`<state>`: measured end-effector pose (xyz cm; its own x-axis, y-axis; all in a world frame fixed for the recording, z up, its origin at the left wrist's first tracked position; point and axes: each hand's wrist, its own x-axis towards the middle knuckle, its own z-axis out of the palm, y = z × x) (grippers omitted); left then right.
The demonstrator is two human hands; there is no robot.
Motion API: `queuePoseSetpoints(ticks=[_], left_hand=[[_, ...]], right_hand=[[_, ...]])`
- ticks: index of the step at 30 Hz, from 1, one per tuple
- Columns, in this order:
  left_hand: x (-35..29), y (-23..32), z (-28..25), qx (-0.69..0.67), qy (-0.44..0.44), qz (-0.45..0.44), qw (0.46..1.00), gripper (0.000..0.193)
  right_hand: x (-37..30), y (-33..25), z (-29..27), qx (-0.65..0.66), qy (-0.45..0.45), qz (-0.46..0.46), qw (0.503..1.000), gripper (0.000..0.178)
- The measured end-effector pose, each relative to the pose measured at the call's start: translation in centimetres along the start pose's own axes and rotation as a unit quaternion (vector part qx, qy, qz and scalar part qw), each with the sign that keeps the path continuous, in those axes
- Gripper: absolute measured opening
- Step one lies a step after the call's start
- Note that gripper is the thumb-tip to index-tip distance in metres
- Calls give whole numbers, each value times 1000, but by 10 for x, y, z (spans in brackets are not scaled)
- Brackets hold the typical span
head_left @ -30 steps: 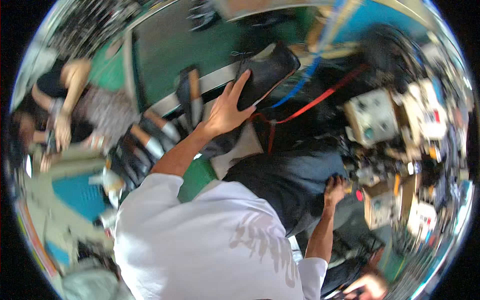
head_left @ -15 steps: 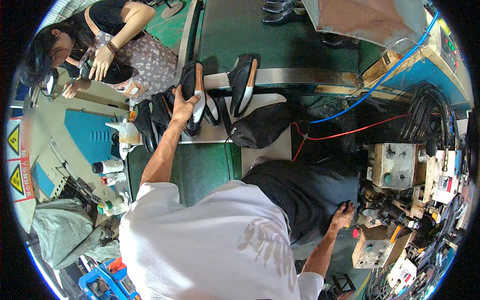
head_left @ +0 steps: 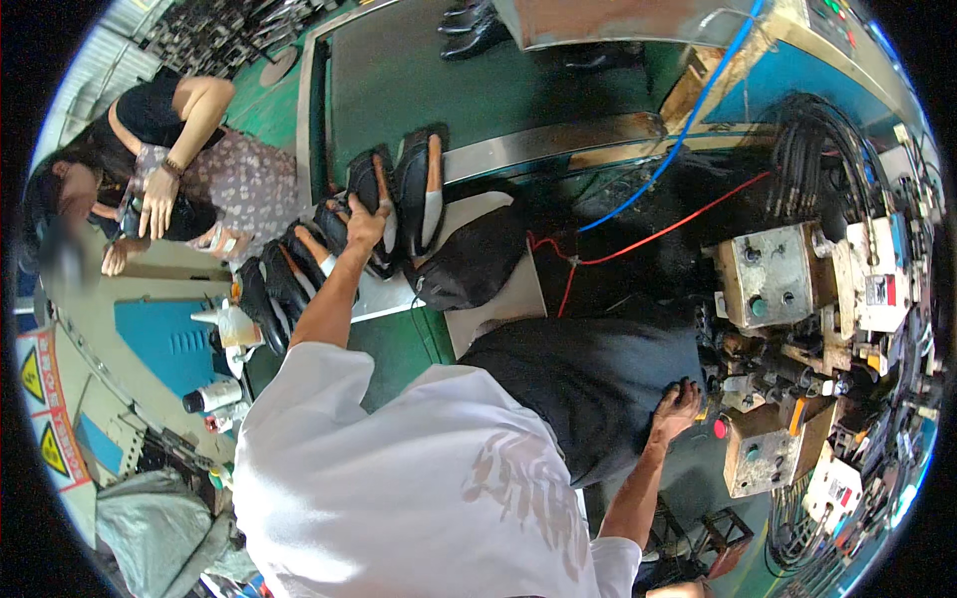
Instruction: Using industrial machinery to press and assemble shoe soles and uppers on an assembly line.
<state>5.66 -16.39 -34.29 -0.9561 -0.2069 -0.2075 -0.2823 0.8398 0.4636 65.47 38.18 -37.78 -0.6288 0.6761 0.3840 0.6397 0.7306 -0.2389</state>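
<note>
Head view, left hand (head_left: 364,221) grip closed around black shoe (head_left: 371,204), right hand (head_left: 676,407) flat on lap

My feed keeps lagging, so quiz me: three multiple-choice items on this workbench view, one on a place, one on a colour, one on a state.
1. Where is the left hand?
A. on the row of black shoes
B. on the red button
C. on the bottle

2. What colour is the cable running up from the bench to the top of the machine?
A. yellow
B. blue
C. white

3. How is the right hand?
A. raised in the air
B. gripping a shoe
C. resting on the dark cloth

Key: 1 A, fingers lie on a shoe; 2 B, the blue cable shows plainly; 3 C, fingers spread on the cloth edge.
</note>
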Motion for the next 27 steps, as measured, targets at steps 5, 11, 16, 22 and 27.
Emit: queuePoseSetpoints(ticks=[5,11,16,22,27], left_hand=[[-22,51,-49,245,-54,152,956,69],[-86,162,-45,3,-45,405,913,39],[-234,302,87,-63,-305,583,750,43],[-399,325,221,-140,-523,628,559,14],[-453,308,247,-99,-392,749,526,6]], right_hand=[[-13,-3,-12,-47,13,50,998,37],[1,-25,-4,-45,16,61,997,36],[-8,-27,-14,-22,16,117,993,41],[-4,-64,-25,18,36,213,976,32],[-17,-65,-50,7,52,287,957,35]])
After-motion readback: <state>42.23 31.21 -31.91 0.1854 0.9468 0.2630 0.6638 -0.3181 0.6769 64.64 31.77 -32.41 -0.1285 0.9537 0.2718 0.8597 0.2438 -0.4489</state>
